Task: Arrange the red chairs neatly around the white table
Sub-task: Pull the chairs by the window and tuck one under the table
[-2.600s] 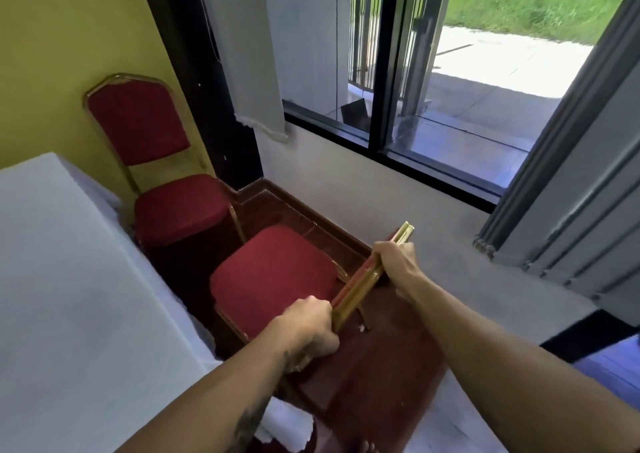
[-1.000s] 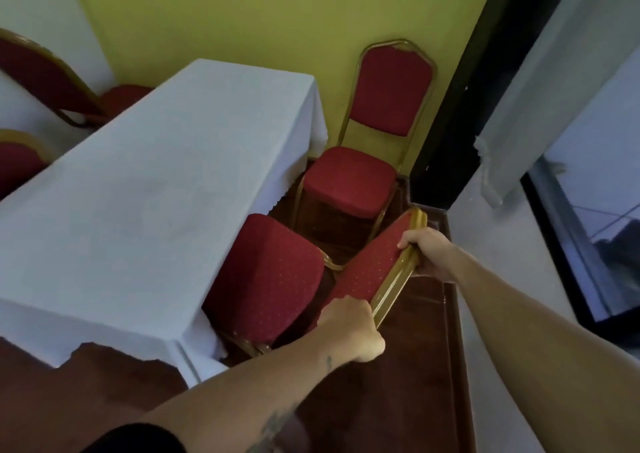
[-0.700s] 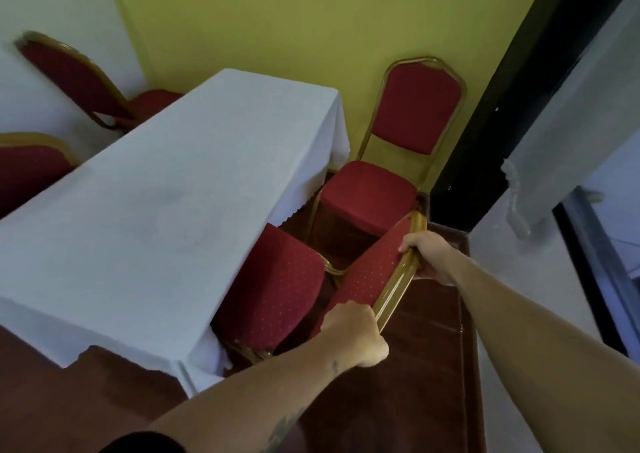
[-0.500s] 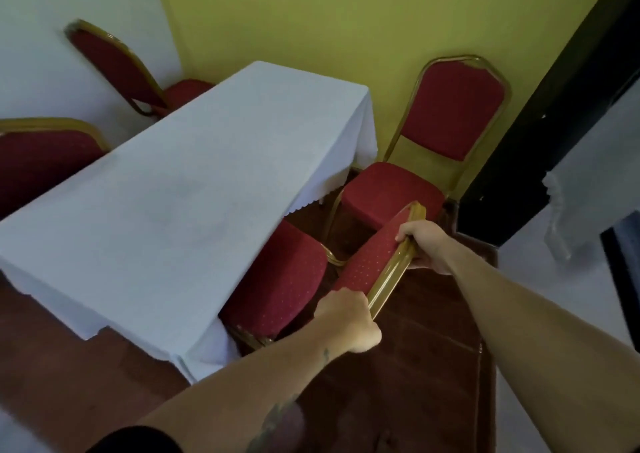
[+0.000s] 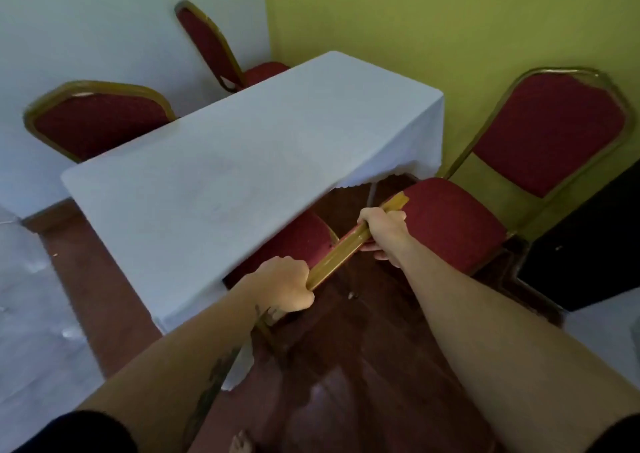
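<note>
A white-clothed table [image 5: 242,161] fills the middle. Right below me stands a red chair with a gold frame; its top rail [image 5: 341,253] is gripped by my left hand [image 5: 287,288] at the near end and my right hand [image 5: 382,229] at the far end. Its seat [image 5: 298,236] is mostly tucked beneath the tablecloth. A second red chair [image 5: 457,220] stands to the right against the yellow wall, close to the held chair. Two more red chairs stand across the table, one at the left [image 5: 97,120] and one at the back [image 5: 214,47].
A yellow wall [image 5: 433,19] runs behind the table and a white wall [image 5: 86,19] on the left. A dark panel [image 5: 588,244] stands at the right. The floor is dark red-brown [image 5: 363,366], with pale floor [image 5: 34,314] to the left. My bare toes [image 5: 242,447] show at the bottom.
The held chair has slid in under the table, so less of its seat shows. My view has swung left, away from the window, bringing the far chairs into sight.
</note>
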A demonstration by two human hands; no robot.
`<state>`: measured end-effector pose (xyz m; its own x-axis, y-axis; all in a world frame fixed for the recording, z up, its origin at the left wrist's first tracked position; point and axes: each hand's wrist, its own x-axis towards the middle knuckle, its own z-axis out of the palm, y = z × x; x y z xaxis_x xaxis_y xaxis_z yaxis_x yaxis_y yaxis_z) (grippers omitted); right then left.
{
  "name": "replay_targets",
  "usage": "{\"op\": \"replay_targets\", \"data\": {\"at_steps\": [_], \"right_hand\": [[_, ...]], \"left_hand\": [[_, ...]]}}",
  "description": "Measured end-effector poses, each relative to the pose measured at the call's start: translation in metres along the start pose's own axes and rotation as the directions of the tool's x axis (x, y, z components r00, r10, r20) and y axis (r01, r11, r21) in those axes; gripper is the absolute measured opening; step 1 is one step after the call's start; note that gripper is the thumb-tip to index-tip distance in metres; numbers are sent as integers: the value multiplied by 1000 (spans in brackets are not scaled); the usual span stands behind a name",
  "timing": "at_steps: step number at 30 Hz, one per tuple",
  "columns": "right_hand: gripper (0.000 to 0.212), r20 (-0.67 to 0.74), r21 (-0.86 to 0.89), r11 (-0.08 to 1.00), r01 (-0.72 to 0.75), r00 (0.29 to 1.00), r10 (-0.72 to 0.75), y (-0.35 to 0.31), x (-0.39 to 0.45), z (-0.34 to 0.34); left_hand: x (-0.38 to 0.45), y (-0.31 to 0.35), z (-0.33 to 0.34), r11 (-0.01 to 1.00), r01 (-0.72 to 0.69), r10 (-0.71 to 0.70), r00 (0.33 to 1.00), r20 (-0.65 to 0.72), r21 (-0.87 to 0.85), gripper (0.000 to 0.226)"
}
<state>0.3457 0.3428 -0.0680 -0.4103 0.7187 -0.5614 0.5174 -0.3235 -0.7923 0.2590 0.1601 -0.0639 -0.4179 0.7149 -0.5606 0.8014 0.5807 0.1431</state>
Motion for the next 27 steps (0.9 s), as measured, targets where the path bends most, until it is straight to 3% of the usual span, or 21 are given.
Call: {"op": "replay_targets", "data": {"at_steps": [4,7,9,11,14,18,22,27], "right_hand": [[62,84,-128,992,8,996,3,-10,5,-2],[77,227,-339,940,32,973,48,-17,10,-20],[70,372,-451,888,85,923,101,-25,13,-38],[60,448,-500,859,112,882,146,-31,20,-56],[65,418,-601,788,138,894,162,-43,37,-84],[49,296,-680,714,168,953,58,-63,66,-144],[46,91,-632,773,60,996,-3,-66,96,-224],[57,-89,-519,849,-98,994,60,-59,123,-328]], "left_hand": [[3,-5,-7,996,76,-74,996,42,-54,27],[9,0,-25,985,122,-93,971,221,-119,46],[17,6,-41,978,133,-80,951,300,-161,63],[27,15,-63,986,52,-13,972,237,-158,71],[48,36,-102,966,-130,144,988,49,-224,65],[85,78,-147,888,-268,252,963,-92,-374,54],[144,129,-174,808,-416,379,909,-172,-417,50],[207,219,-201,721,-541,484,840,-246,-432,37]]}}
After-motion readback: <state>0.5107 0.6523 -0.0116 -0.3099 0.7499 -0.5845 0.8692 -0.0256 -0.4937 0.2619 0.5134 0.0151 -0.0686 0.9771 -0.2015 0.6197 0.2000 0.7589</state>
